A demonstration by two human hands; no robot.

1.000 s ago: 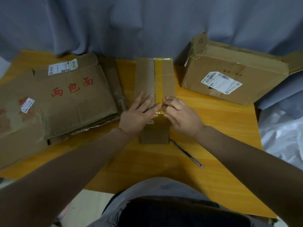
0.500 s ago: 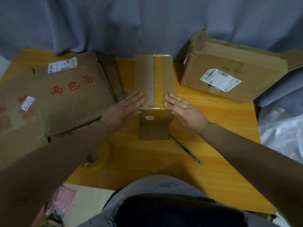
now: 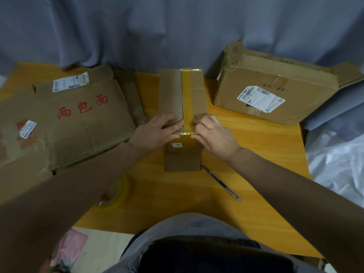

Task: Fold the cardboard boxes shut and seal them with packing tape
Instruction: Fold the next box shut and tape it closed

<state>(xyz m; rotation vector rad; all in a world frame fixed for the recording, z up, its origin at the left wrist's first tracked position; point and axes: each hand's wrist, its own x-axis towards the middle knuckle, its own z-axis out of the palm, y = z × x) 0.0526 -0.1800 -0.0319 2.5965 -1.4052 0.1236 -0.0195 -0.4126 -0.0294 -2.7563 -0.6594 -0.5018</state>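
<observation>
A small cardboard box (image 3: 182,99) stands in the middle of the wooden counter (image 3: 256,174), its long side running away from the person, flaps folded shut. A strip of yellow tape (image 3: 187,99) runs along the top seam and bends down over the near face. The left hand (image 3: 155,133) lies on the near end of the box top, left of the tape, fingers straight and pressing flat, thumb at the near edge; its grip is wide and holds nothing. The right hand (image 3: 213,134) sits on the near end to the right of the tape, fingers bent with their tips on the cardboard and thumb against the near top edge; it cannot be told whether this grip pinches the edge or only presses on it. A roll of tape (image 3: 116,196) lies on the counter near the person's left, partly hidden under the left forearm. A slim knife (image 3: 221,183) lies at an angle just to the right of the box's near corner. A stack of flattened cardboard (image 3: 78,123) with red characters and white labels covers the left side of the counter. A larger box (image 3: 271,91) with a shipping label sits at the far right, its flaps loose. Grey cloth (image 3: 177,26) hangs behind the counter.
</observation>
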